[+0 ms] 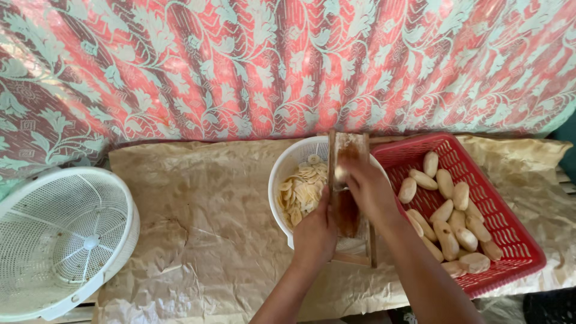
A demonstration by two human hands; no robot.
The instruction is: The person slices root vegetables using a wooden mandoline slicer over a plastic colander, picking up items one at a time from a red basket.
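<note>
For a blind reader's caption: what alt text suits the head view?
A right hand slides a peeled banana piece down a wooden slicer board steadied by the left hand, over a white plastic bowl of slices, beside a red plastic basket.

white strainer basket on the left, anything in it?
No, the white strainer basket shows only bare mesh, while the slices lie in the white bowl.

A patterned cloth [288, 66] in red and pink with pale green leaves and vines hangs across the whole back. Below it, crumpled brown paper [204, 222] covers the worktop, creased and faintly stained. Soft, even daylight falls over everything.
</note>
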